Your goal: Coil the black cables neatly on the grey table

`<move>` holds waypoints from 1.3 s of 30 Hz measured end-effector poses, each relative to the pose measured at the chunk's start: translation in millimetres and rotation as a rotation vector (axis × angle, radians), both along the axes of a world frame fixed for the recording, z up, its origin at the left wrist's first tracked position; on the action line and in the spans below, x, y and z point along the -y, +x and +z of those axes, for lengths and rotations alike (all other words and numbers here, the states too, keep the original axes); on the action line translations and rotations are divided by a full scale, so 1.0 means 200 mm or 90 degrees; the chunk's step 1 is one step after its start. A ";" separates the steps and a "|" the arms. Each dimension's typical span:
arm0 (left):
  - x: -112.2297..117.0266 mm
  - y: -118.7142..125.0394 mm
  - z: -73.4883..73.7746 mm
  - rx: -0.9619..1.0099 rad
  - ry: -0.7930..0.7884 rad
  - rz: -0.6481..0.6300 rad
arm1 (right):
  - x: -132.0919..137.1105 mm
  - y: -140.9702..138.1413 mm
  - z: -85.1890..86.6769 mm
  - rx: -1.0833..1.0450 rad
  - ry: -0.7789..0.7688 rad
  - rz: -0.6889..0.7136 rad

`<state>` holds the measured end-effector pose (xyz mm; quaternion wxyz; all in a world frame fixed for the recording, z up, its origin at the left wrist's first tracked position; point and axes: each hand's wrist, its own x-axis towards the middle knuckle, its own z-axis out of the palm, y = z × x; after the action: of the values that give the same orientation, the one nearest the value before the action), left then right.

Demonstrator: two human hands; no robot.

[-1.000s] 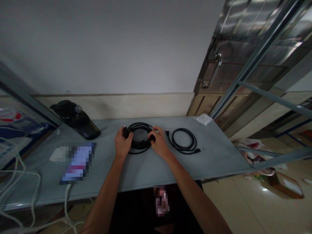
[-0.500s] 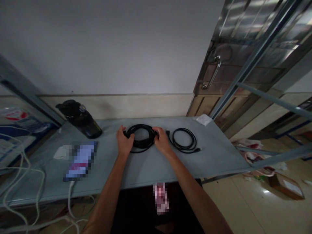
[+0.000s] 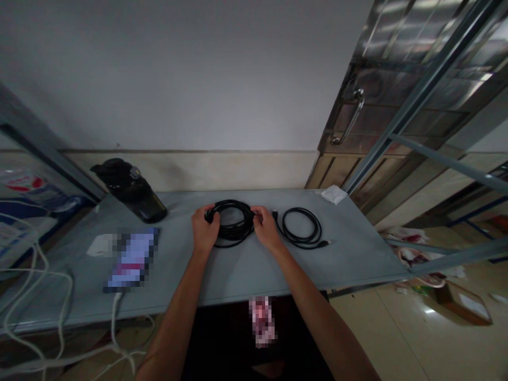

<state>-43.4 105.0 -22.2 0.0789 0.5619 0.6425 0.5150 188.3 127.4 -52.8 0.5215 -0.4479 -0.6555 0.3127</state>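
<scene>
A thick coil of black cable lies on the grey tabletop between my hands. My left hand is closed around the coil's left side, with the thumb on top. At the coil's right side, my right hand pinches the cable between thumb and fingers; the fingertips are partly hidden. Just right of that hand rests a second, thinner coiled black cable, with a plug at each end, touched by neither hand.
A black bottle stands at the back left. In front of it lies a blurred-out phone with a white cord. A crumpled white tissue sits at the back right, near the metal frame post. The wall closes off the back.
My left hand has shifted slightly and its fingers have closed further over the coil. The right hand's fingers have moved a little at the coil's edge. The view has tilted slightly.
</scene>
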 end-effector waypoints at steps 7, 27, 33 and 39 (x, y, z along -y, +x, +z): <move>0.00 0.00 0.00 -0.001 0.011 0.000 | 0.01 -0.01 0.01 -0.023 0.020 -0.008; -0.01 0.00 -0.03 -0.026 0.043 0.004 | 0.19 0.23 0.14 0.176 0.167 -0.084; -0.01 0.03 0.00 -0.071 0.085 -0.019 | 0.37 0.62 0.08 0.418 0.115 -0.169; 0.06 0.11 0.08 -0.142 0.207 -0.075 | 0.39 0.66 0.03 0.529 0.078 -0.128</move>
<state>-21.6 93.7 -5.5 -0.0543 0.6576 0.5215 0.5410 320.9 49.5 -47.3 0.2668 -0.5657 -0.7801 0.0143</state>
